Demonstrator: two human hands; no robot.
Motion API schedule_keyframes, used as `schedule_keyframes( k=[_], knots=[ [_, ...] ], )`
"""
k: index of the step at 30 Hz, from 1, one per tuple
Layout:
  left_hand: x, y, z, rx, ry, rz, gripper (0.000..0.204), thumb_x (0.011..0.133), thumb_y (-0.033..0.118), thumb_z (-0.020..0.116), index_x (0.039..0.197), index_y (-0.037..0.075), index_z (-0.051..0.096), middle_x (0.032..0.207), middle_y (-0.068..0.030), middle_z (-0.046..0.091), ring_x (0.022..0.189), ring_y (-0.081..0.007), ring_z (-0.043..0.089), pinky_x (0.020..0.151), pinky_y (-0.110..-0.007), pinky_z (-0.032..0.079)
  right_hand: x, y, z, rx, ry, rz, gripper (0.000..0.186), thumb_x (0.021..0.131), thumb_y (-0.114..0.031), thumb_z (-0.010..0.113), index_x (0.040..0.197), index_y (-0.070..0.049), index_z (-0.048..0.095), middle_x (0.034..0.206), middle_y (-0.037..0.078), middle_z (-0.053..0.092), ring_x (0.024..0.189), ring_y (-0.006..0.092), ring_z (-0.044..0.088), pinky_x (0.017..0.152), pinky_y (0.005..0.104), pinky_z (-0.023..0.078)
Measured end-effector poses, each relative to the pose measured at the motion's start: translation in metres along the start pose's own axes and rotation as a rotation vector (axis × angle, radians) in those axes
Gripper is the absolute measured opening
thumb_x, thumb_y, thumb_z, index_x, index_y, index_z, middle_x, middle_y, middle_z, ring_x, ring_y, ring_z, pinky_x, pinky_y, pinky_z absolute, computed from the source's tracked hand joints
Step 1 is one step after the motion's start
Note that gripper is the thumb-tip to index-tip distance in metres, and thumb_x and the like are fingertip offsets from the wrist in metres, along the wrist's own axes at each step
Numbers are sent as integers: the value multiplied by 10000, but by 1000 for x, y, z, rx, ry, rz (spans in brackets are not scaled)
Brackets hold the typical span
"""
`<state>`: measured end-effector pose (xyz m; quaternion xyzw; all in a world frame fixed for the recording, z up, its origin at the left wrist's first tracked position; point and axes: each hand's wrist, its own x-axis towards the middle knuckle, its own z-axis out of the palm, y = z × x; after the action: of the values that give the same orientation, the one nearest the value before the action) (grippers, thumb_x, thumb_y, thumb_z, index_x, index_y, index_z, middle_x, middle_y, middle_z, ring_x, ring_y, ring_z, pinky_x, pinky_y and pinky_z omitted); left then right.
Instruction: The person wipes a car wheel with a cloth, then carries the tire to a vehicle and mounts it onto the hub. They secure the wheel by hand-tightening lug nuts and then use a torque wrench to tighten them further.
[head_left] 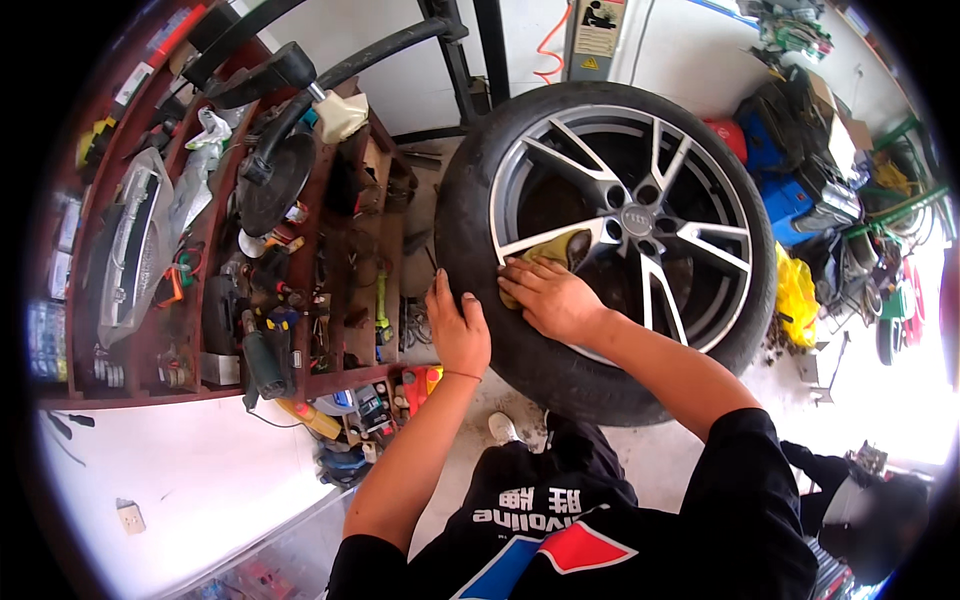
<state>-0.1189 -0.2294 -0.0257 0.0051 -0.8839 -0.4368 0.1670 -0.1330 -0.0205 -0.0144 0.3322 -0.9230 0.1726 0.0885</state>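
A large car wheel (707, 296) with a black tyre and a silver-and-dark spoked rim fills the centre right. My right hand (553, 297) presses a yellowish cloth (556, 247) onto the left lower part of the rim, its fingers over the cloth beside a spoke. My left hand (456, 327) rests against the left side of the tyre, fingers slightly apart and holding nothing visible.
A red wooden shelf unit (205, 300) with several tools stands left, under a black machine arm (380, 45). Boxes, bags (797, 295) and a green rack (905, 218) crowd the right wall. Another person (870, 520) in dark clothing is at lower right. A white shoe (503, 428) shows below.
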Motion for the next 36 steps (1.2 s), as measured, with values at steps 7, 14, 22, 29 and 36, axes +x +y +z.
schedule_keyframes(
  k=[7, 14, 22, 29, 36],
  knots=[
    [24, 6, 33, 277, -31, -99, 609, 967, 240, 539, 1495, -23, 386, 1477, -328, 398, 1315, -518, 434, 1121, -525, 372, 150, 90, 1, -355, 127, 72, 122, 801, -126, 664, 900, -64, 698, 1043, 116, 601, 992, 265, 650, 748, 354, 591],
    [22, 13, 27, 255, -78, -104, 630, 945, 191, 551, 1505, -36, 370, 1486, -339, 374, 1361, -511, 404, 1143, -517, 359, 136, 89, 2, 102, 147, 472, 350, 895, -294, 680, 1151, -61, 624, 1041, 143, 596, 996, 358, 610, 842, 442, 544],
    [29, 21, 26, 235, -94, -133, 641, 931, 177, 561, 1512, -19, 373, 1495, -309, 384, 1360, -497, 414, 1144, -502, 358, 149, 144, 23, -224, 185, 145, 258, 817, -178, 667, 1066, -121, 633, 1047, 94, 588, 1015, 293, 609, 844, 423, 515],
    [30, 13, 25, 235, -78, -133, 653, 927, 188, 573, 1514, -14, 370, 1498, -318, 376, 1363, -504, 405, 1147, -502, 355, 159, 118, 27, -209, 284, 332, 160, 905, -215, 669, 1010, -101, 628, 1001, 80, 624, 978, 304, 624, 814, 436, 499],
    [27, 10, 25, 211, -73, -118, 655, 948, 239, 566, 1516, -16, 361, 1509, -337, 358, 1361, -525, 394, 1140, -539, 349, 114, 44, -9, -24, 45, -173, 193, 766, -191, 704, 921, -85, 660, 965, 63, 606, 982, 246, 613, 835, 372, 509]
  ],
)
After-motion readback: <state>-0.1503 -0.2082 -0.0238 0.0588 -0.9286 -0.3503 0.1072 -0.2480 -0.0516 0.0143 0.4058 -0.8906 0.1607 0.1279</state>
